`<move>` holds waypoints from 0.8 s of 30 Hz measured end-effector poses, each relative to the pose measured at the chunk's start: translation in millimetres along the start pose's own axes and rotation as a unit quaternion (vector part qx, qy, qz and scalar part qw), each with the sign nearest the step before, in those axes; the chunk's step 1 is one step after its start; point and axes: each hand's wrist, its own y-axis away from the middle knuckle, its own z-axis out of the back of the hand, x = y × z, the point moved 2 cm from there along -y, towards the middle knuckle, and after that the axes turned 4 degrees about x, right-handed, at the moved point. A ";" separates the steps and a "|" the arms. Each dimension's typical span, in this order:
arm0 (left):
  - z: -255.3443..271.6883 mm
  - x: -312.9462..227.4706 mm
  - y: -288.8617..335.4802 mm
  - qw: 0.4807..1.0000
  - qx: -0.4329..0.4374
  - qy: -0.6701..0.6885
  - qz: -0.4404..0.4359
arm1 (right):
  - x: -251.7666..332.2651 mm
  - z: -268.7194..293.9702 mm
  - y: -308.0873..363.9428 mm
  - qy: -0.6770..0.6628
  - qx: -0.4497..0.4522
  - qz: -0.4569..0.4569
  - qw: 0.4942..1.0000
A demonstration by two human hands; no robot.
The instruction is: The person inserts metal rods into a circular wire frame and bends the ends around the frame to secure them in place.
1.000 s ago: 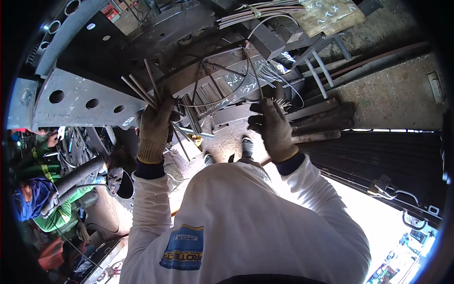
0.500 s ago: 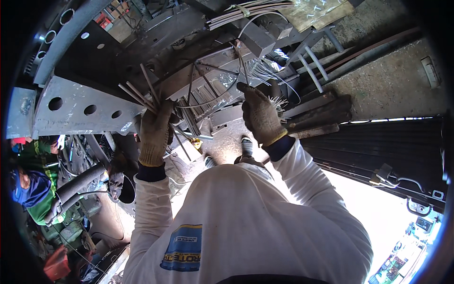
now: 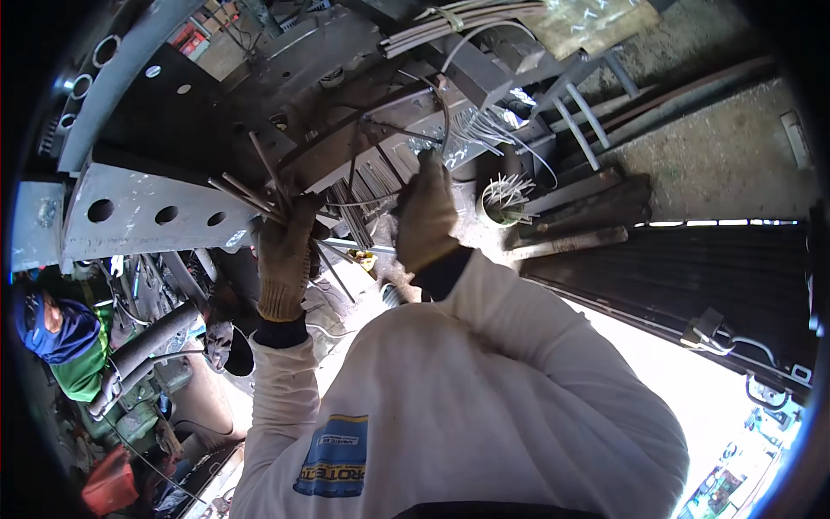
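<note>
My gloved left hand [image 3: 285, 259] is closed around several thin metal rods [image 3: 245, 197]. Their ends stick out above the fist and also below it. My gloved right hand [image 3: 427, 216] is raised beside a dark metal frame with thin bars [image 3: 354, 156]. Its fingers point away from me toward the bars; their tips are partly hidden, so I cannot tell whether they grip anything. A stack of narrow metal strips [image 3: 354, 227] lies between my hands. Right of my right hand stands a round container [image 3: 485, 208] full of short light rods [image 3: 510, 192].
A thick steel plate with round holes [image 3: 186, 212] extends at the left. Bundled rods [image 3: 458, 24] lie at the far side. Thin wires [image 3: 484, 130] spread beyond my right hand. Another person in blue and green [image 3: 65, 337] is at the left edge. Dark corrugated metal [image 3: 709, 277] is at right.
My right hand has moved left and slightly nearer, toward the stack of strips, uncovering the container of short rods. My left hand still grips its rods and has shifted slightly nearer.
</note>
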 end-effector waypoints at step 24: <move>-5.9 8.4 31.9 0.998 -0.015 0.030 0.046 | 31.0 34.1 -24.9 -0.086 0.219 -0.240 0.942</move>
